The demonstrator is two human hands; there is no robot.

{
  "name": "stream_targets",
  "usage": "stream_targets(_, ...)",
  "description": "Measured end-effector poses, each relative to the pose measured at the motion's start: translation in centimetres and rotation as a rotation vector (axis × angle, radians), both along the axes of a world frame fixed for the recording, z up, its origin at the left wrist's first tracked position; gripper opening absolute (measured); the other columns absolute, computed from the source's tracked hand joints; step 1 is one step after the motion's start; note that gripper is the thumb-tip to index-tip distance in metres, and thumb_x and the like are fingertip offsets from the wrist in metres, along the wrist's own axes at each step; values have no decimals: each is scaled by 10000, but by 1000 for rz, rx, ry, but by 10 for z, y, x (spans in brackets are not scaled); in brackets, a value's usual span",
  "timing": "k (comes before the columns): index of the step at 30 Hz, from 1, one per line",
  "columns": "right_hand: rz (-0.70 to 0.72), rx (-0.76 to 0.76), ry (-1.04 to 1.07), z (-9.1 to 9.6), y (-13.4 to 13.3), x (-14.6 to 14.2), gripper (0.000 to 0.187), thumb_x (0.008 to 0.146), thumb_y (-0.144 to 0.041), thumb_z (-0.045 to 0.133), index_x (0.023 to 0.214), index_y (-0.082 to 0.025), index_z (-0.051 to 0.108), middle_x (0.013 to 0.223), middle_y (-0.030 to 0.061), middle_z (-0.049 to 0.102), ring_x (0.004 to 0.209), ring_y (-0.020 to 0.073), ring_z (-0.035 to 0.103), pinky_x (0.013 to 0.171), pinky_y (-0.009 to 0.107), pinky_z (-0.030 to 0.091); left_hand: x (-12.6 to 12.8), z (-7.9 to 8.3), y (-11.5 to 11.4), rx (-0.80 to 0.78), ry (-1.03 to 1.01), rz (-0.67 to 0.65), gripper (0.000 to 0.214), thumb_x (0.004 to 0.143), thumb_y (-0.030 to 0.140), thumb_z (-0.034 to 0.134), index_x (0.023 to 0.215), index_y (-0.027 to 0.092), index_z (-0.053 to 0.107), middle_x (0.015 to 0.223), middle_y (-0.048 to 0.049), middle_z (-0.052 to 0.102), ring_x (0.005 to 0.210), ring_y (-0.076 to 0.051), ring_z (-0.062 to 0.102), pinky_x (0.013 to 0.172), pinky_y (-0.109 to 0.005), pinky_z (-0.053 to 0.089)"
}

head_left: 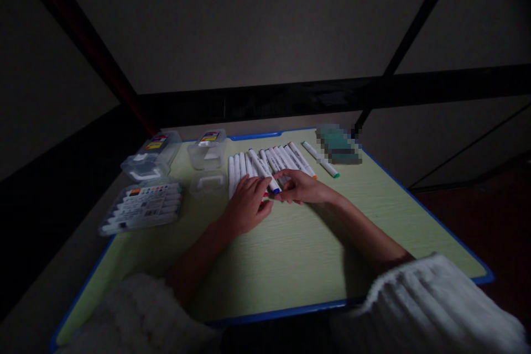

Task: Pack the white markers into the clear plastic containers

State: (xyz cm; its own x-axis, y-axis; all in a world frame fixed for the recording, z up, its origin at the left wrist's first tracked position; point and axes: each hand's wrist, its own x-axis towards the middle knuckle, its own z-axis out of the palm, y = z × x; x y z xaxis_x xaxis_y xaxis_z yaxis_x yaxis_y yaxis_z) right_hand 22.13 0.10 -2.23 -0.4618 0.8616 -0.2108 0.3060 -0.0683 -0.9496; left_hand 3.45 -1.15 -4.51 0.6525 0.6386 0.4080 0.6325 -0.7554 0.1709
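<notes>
White markers (286, 159) with coloured end caps lie side by side in a row on the table. A marker with a dark blue cap (263, 170) slants across the top of the row, between my two hands. My left hand (249, 204) rests over the near ends of the left-hand markers, its fingers laid forward and its thumb apart. Close to that thumb shows a bit of red, partly hidden. From the other side, my right hand (302, 187) has its index finger and thumb bent around the blue-capped end. Its other fingers curl beneath the palm.
A green-capped marker (321, 159) lies alone to the right, beside a blurred-out greenish object (339, 144). Clear plastic cases (151, 155) (207, 150) stand at the back left. A clear case packed with markers (143, 207) overlaps the left edge. Blue trim (440, 224) borders the tabletop.
</notes>
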Motion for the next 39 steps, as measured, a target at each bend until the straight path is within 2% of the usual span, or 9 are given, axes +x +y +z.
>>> stream_targets(9, 2, -75, 108, -3, 0, -2, 567, 610, -267, 737, 1061, -127, 423, 433, -102, 521, 317, 24, 354, 317, 145, 213, 0, -1, 0, 28, -50, 11, 396, 792, 199, 496, 1169, 122, 405, 1075, -134, 565, 1028, -257, 504, 960, -467, 374)
stream_targets(16, -30, -155, 246, -1, -1, -4, 524, 627, -246, 724, 1056, -128, 447, 432, -102, 515, 318, 17, 320, 301, 139, 165, -1, -5, 2, 29, -73, 30, 408, 785, 201, 505, 1171, 133, 394, 1096, -126, 566, 1050, -252, 501, 1001, -465, 344)
stream_targets(25, -26, -162, 243, 3, -3, -5, 513, 636, -225, 715, 1070, -101, 473, 412, -91, 515, 305, 13, 312, 295, 138, 143, -2, -5, 3, 30, -97, 22, 398, 781, 195, 501, 1165, 145, 407, 1060, -120, 579, 1037, -253, 508, 989, -477, 351)
stream_targets(30, -48, -283, 359, 5, -3, -4, 367, 617, -181, 697, 941, -119, 535, 443, -86, 501, 340, 11, 351, 300, 121, 160, -2, -6, 3, 24, -101, 28, 390, 784, 187, 495, 1163, 150, 413, 1059, -113, 582, 1026, -246, 515, 990, -474, 349)
stream_targets(35, -90, -438, 540, 1, 1, -4, 198, 631, -154, 652, 796, -129, 544, 396, -108, 411, 322, 5, 289, 301, 123, 150, -3, -6, 4, 10, -122, 42, 400, 775, 178, 495, 1166, 156, 416, 1063, -111, 581, 1027, -249, 519, 982, -482, 353)
stream_targets(39, -129, -401, 515, 0, 0, -6, 178, 640, -146, 624, 794, -132, 536, 382, -90, 453, 314, 18, 314, 303, 129, 164, -2, -6, 3, 7, -126, 46, 401, 777, 183, 492, 1170, 162, 413, 1063, -110, 577, 1027, -252, 518, 978, -483, 356)
